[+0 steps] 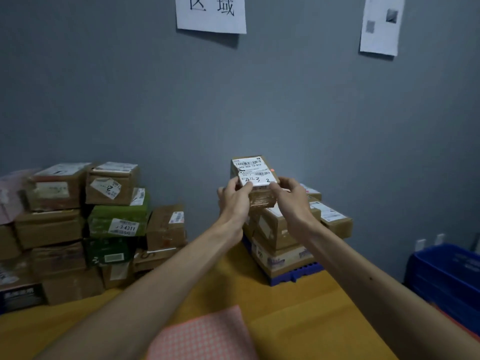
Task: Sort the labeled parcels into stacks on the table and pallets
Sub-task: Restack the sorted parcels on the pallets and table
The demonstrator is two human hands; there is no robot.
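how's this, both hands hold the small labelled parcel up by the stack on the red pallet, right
Not quite: the pallet under that stack is blue, not red, as the head view shows. The rest holds: the left hand and right hand both hold the small labelled parcel up by the stack.
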